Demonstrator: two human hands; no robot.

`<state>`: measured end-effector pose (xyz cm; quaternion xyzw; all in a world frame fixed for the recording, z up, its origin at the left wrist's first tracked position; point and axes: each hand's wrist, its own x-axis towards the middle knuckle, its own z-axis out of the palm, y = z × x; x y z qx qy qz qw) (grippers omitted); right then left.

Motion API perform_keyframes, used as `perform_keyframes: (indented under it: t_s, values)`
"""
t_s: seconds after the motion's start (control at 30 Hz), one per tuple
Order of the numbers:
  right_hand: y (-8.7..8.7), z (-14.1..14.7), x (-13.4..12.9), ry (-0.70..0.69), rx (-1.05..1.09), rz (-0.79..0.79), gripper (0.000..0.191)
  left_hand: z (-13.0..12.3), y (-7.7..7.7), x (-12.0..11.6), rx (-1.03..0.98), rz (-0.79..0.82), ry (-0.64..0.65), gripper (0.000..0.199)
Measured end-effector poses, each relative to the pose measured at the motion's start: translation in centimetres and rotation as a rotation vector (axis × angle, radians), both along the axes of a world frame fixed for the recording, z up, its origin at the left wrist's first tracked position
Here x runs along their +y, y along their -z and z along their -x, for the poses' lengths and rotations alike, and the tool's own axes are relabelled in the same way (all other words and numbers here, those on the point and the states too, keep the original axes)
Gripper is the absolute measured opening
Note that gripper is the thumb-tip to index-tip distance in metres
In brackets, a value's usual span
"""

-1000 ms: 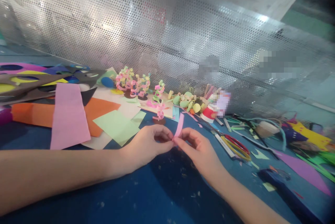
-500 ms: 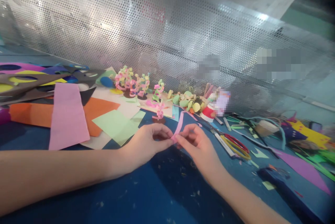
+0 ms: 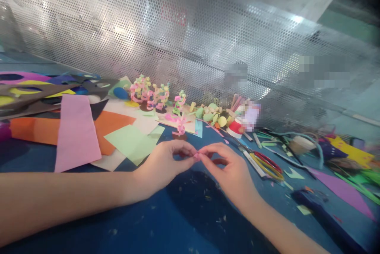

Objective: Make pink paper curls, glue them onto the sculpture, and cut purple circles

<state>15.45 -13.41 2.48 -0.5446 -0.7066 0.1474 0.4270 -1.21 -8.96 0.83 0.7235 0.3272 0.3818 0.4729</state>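
Observation:
A small pink paper strip [image 3: 196, 156], mostly covered by fingertips, is pinched between my two hands above the blue table. My left hand [image 3: 166, 165] grips it between thumb and fingers from the left. From the right, my right hand [image 3: 227, 165] pinches it the same way, and the fingertips of both hands meet. Just beyond the left fingers stands a little pink paper curl on a brown round base [image 3: 179, 131]. Behind it are several curled pink, green and yellow paper figures [image 3: 160, 97]. Scissors with red and yellow handles [image 3: 267, 165] lie right of my right hand.
Pink [image 3: 77, 135], orange [image 3: 114, 125] and pale green paper [image 3: 130, 141] lie at left. A red and white container [image 3: 236, 128] stands behind the scissors. Paper scraps [image 3: 295, 173] and a dark blue tool [image 3: 320, 210] lie at right. A perforated metal panel [image 3: 133, 28] rises behind.
The long end of the pink strip, which stood up between my hands, no longer shows; only a small bit is visible at the fingertips. My right fingers have closed in against the left ones.

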Motion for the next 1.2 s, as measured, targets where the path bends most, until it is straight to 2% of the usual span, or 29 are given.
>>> perform_keyframes:
  t_s: [0.17, 0.3, 0.47, 0.63, 0.73, 0.87, 1.03, 1.2]
  values:
    - [-0.2, -0.2, 0.1, -0.031, 0.001, 0.028, 0.008, 0.0, -0.3, -0.3, -0.013, -0.037, -0.043, 0.015]
    - [-0.5, -0.2, 0.2, -0.046, 0.029, 0.074, 0.008, 0.0, 0.0, -0.2, -0.050, -0.008, -0.054, 0.025]
    - [-1.0, 0.1, 0.2, -0.066, 0.121, 0.238, 0.010, 0.0, 0.2, 0.0, -0.058, -0.029, -0.042, 0.017]
    - [-0.7, 0.0, 0.4, -0.078, 0.296, 0.351, 0.017, 0.0, -0.1, 0.3, -0.111, 0.076, -0.010, 0.019]
    - [-0.3, -0.1, 0.5, -0.107, 0.406, 0.374, 0.020, 0.0, -0.2, 0.4, -0.111, 0.136, -0.017, 0.026]
    - [-0.1, -0.1, 0.5, -0.119, 0.492, 0.379, 0.019, -0.1, -0.3, 0.3, -0.136, 0.218, 0.052, 0.028]
    - [0.0, 0.0, 0.5, -0.136, 0.517, 0.401, 0.019, -0.1, -0.2, 0.3, -0.179, 0.232, 0.106, 0.025]
    - [0.0, -0.1, 0.5, -0.094, 0.541, 0.395, 0.020, -0.1, -0.1, 0.4, -0.208, 0.273, 0.121, 0.023]
